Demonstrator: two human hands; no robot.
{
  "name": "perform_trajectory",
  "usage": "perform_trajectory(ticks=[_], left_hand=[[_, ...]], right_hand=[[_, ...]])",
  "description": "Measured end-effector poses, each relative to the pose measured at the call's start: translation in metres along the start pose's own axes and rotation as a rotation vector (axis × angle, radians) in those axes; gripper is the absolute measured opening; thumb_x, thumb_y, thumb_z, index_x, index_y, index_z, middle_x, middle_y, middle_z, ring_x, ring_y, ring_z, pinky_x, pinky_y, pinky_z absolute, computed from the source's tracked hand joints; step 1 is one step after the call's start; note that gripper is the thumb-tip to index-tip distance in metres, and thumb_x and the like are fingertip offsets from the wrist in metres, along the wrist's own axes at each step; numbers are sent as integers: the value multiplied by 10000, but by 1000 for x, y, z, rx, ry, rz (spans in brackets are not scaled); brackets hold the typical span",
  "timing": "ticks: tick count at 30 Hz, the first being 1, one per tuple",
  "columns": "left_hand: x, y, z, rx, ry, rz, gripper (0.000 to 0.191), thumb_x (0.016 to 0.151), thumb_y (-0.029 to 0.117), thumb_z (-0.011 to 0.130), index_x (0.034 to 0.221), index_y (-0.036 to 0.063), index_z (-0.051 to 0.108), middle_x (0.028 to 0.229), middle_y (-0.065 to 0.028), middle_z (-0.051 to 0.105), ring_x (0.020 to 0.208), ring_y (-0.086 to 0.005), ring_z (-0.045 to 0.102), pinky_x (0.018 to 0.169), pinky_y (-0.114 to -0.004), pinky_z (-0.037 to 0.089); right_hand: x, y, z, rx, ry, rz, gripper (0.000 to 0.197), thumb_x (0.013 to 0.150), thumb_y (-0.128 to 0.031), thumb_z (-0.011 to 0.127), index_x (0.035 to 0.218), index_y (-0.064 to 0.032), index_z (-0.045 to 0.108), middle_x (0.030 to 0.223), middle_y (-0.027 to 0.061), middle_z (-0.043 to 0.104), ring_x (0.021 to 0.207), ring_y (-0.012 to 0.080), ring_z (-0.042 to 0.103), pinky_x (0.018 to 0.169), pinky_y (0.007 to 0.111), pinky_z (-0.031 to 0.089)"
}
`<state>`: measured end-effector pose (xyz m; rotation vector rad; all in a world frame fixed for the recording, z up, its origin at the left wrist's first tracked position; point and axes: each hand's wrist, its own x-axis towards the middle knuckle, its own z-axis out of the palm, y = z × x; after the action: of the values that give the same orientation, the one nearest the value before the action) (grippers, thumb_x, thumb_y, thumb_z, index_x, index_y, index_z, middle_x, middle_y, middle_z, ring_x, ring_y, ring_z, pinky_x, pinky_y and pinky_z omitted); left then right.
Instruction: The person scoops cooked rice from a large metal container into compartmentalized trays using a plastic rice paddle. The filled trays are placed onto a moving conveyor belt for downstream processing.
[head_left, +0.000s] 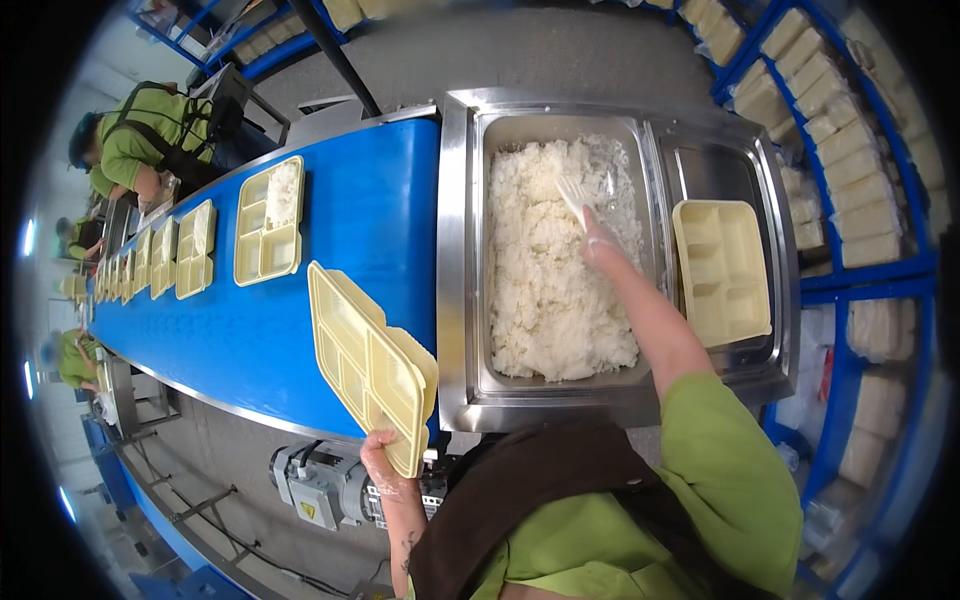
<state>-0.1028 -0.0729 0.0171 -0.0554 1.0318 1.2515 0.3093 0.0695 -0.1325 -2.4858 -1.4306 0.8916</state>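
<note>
In a steel pan lies a large mass of cooked white rice. My right hand grips a white fork-like utensil, its tines at the rice. My left hand holds a pale yellow compartment tray by its lower end, tilted over the blue conveyor belt. No food shows in that tray. On the belt stands a similar tray with rice in one compartment. Further trays form a row towards the far end.
Empty yellow compartment trays sit right of the rice pan. A motor is below the belt's near edge. Blue shelves with wrapped packs stand at the right. Co-workers in green stand along the belt at left.
</note>
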Motion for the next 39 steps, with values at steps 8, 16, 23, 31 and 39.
perform_trajectory(ticks=[8,16,23,31,39], left_hand=[[30,-3,-9,226,144,-15,439,637,12,467,1056,-120,466,855,-178,587,694,-309,616,575,-368,545],[46,-6,10,490,185,87,271,651,8,476,874,-122,558,833,-169,589,729,-281,610,665,-352,537],[46,1,14,475,212,-41,477,620,16,477,1083,-95,518,977,-164,588,875,-296,593,797,-371,500],[34,-7,37,275,64,71,445,626,66,481,1049,-66,526,956,-148,601,848,-282,596,779,-365,510],[40,-43,84,539,-160,20,584,636,-5,517,1211,-20,415,1017,-143,565,910,-263,571,800,-390,505]], right_hand=[[-69,30,13,273,21,152,500,827,-82,443,1311,-165,351,960,237,587,904,373,574,773,431,445],[-69,22,16,847,-300,312,235,885,-202,429,1025,-38,524,588,22,479,417,94,423,365,260,381],[-22,5,53,1168,-285,188,137,867,-205,461,815,-80,481,578,23,475,396,99,419,351,257,354],[-35,4,55,1337,-234,24,157,884,-202,453,926,-55,491,562,37,476,381,108,419,334,257,357],[-85,13,6,1390,-280,-36,189,901,-236,459,938,-52,478,589,22,476,401,93,403,348,243,341]])
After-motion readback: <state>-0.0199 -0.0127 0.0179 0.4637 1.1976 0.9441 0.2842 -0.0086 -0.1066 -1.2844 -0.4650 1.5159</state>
